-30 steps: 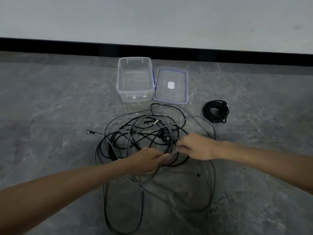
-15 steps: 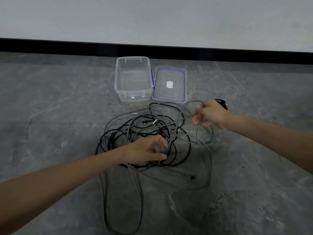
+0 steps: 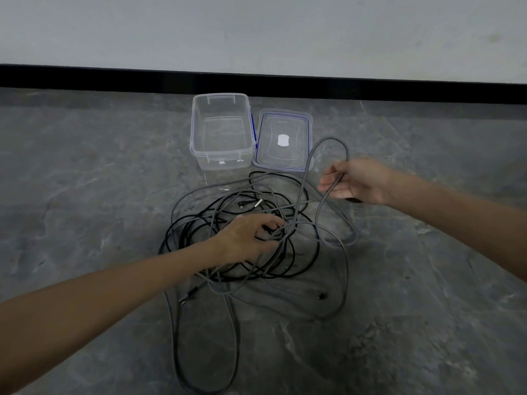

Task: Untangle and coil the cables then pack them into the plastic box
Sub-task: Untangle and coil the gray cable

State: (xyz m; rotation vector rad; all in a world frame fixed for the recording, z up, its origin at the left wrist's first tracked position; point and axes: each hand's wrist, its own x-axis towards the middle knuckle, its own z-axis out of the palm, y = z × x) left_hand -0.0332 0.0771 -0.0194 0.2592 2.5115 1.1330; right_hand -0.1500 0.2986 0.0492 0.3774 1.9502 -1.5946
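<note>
Grey marbled floor, black skirting, pale wall.

Grey marbled floor; clear plastic box standing open at the far side; lid lying flat just beside it on the right; nearer, loose tangle of black and grey cables sprawled across the stone.

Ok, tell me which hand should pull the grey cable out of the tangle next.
Right. The right hand grips the grey cable, its loop lifted near the lid; the left hand holds the tangle, better placed to pin it.
</note>
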